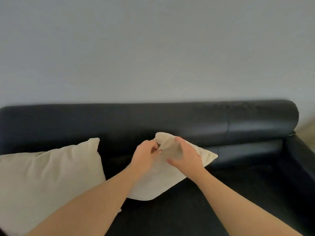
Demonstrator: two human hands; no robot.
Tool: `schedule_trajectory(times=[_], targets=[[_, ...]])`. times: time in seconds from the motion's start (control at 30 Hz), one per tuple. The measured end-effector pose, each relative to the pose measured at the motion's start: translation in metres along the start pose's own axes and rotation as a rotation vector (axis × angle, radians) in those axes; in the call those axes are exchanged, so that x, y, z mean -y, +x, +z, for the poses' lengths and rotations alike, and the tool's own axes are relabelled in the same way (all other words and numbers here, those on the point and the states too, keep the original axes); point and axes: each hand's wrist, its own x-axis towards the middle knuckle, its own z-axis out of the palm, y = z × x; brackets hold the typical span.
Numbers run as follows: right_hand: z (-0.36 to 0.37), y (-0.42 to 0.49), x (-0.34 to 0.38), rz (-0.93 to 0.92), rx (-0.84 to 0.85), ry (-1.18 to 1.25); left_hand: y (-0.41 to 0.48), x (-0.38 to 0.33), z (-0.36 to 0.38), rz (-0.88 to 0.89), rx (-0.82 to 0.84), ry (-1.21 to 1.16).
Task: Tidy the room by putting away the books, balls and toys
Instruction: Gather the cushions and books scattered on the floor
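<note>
A small cream cushion (158,183) lies tilted on the seat of a black leather sofa (238,126), one corner raised toward the backrest. My left hand (144,157) pinches the fabric near that raised corner with curled fingers. My right hand (185,155) lies flat on the cushion just to the right, fingers straight and spread over the cloth. No books, balls or toys are in view.
A larger cream cushion (47,181) leans at the sofa's left end. A plain grey wall (153,48) rises behind the backrest. The sofa's right armrest (301,154) runs along the right edge, with pale floor (308,132) beyond it.
</note>
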Motion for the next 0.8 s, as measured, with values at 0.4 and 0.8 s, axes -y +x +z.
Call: schedule_trajectory(times=[0.4, 0.8], targets=[[-0.002, 0.06, -0.116, 0.355, -0.113, 0.369, 0.024, 0.058, 0.086, -0.298, 0.368, 0.419], [0.041, 0.047, -0.256, 0.976, -0.178, 0.692, 0.043, 0.097, 0.158, -0.271, 0.29, 0.648]])
